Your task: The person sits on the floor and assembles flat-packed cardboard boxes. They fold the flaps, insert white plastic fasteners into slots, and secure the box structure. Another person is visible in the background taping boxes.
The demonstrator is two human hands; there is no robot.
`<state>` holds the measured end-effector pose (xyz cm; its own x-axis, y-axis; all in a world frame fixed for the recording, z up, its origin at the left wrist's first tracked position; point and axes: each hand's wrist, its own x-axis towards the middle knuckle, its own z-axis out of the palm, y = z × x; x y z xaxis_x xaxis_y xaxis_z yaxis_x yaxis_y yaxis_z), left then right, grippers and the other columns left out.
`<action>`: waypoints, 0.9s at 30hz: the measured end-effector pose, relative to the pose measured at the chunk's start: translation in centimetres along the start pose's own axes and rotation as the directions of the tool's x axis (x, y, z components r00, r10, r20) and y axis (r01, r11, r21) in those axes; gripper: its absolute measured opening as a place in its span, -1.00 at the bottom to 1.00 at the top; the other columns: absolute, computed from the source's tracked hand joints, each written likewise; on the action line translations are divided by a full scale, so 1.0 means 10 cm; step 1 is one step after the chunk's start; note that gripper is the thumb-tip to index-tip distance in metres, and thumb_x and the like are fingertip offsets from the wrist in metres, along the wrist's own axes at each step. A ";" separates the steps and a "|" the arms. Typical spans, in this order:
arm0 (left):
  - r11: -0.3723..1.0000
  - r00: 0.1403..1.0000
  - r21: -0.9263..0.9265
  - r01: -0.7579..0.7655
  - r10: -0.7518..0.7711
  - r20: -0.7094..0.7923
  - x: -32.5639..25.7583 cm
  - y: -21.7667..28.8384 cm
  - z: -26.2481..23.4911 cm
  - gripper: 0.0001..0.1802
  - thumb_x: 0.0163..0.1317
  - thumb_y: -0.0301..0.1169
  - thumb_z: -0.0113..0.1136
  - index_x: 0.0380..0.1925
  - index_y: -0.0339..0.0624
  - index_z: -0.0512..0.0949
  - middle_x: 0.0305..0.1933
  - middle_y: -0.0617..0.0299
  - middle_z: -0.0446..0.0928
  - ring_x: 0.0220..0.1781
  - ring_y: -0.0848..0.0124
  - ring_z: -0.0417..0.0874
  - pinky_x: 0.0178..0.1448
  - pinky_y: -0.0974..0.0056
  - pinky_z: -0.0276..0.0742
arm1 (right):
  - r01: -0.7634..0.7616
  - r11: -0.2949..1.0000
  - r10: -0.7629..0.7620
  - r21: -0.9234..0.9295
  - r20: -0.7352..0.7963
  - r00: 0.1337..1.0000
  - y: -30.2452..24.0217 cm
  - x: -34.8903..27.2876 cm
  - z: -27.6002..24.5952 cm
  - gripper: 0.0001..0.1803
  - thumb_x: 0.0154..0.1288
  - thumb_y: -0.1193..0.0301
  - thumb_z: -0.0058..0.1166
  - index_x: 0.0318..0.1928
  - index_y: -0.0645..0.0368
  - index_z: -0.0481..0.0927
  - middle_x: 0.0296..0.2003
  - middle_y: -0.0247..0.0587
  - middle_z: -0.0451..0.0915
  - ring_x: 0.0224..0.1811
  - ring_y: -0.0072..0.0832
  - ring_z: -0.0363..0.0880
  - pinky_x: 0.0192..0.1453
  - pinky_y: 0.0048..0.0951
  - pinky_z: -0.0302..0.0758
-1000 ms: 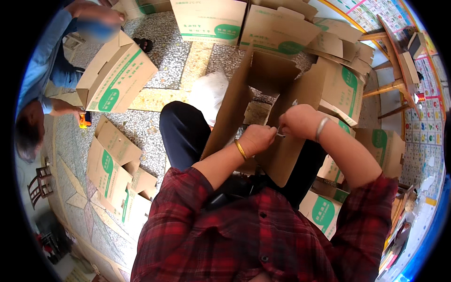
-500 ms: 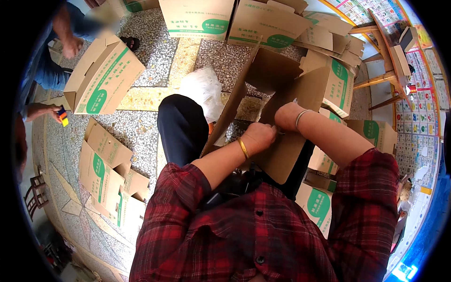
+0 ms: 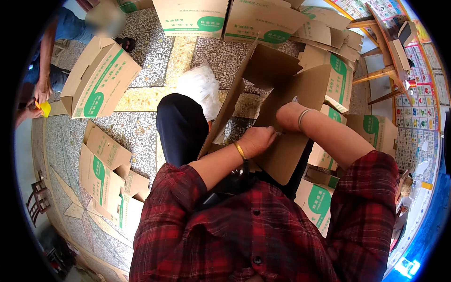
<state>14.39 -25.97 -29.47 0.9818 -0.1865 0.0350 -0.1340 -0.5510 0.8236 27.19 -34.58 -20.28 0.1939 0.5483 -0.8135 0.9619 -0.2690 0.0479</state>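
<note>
An open-ended cardboard box (image 3: 286, 160) stands tilted between my knees, its inside facing me and the floor showing through its open end. My left hand (image 3: 256, 142), with a gold bangle at the wrist, is closed against the inner wall, fingertips pinching. A thin pale bit pokes out beside them, too small to name. My right hand (image 3: 290, 116), wearing a silver bangle, is bent inward and closed just right of the left one. Something small and whitish shows above its knuckles; most of its fingers are hidden.
A white plastic bag (image 3: 199, 89) lies beyond my left knee. Cardboard boxes stand ahead, at the left (image 3: 101, 80) and at the right (image 3: 371, 134). A wooden chair (image 3: 380, 73) is at far right. Another person's hands (image 3: 43, 91) hold a yellow object (image 3: 45, 109) at far left.
My hands stay almost in place at the box wall. At the left, the other person's two hands have come together at the yellow object, which moved left and slightly up.
</note>
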 end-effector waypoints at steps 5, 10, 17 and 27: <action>0.973 0.999 -0.229 0.037 -0.028 0.040 -0.02 -0.02 -0.01 -0.75 0.17 -0.25 0.08 -0.47 -0.24 0.47 -0.46 -0.09 0.51 -0.32 -0.05 0.53 -0.25 0.06 0.47 | 0.003 1.000 -0.003 0.001 0.084 0.996 -0.05 0.07 -0.06 -0.79 -0.01 0.40 0.07 -0.33 0.12 0.67 -0.27 -0.09 0.62 -0.16 -0.24 0.60 -0.12 -0.29 0.52; 0.795 0.939 -0.506 0.334 -0.233 0.253 0.02 -0.03 -0.04 -0.75 0.16 -0.28 0.14 -0.51 -0.25 0.46 -0.55 0.01 0.50 -0.51 0.19 0.57 -0.41 0.19 0.46 | 0.026 1.000 -0.026 -0.008 0.070 0.997 -0.09 0.06 -0.09 -0.79 -0.03 0.40 0.09 -0.32 0.11 0.67 -0.26 -0.09 0.62 -0.16 -0.22 0.60 -0.13 -0.28 0.52; 0.957 0.996 -0.274 0.091 -0.091 0.013 0.01 -0.11 0.00 -0.75 0.14 -0.25 0.11 -0.50 -0.24 0.47 -0.52 0.00 0.52 -0.43 0.06 0.55 -0.33 0.13 0.45 | -0.042 0.997 0.046 0.060 -0.061 0.997 -0.02 -0.14 -0.10 -0.80 0.04 0.37 -0.02 -0.42 0.11 0.66 -0.34 -0.10 0.63 -0.21 -0.19 0.60 -0.15 -0.27 0.52; 0.970 0.990 -0.195 0.143 -0.140 0.027 0.01 0.05 -0.04 -0.73 0.10 -0.21 0.14 -0.47 -0.21 0.48 -0.48 0.02 0.53 -0.38 0.06 0.56 -0.31 0.14 0.45 | -0.117 0.986 0.114 0.118 0.033 0.993 -0.19 -0.12 0.01 -0.79 0.04 0.30 0.04 -0.40 0.12 0.67 -0.34 -0.11 0.63 -0.20 -0.23 0.61 -0.14 -0.30 0.52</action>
<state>14.44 -25.91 -28.84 0.9870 -0.1289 -0.0958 0.0362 -0.4025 0.9147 25.15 -34.83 -19.44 0.2961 0.4876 -0.8213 0.9031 -0.4230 0.0745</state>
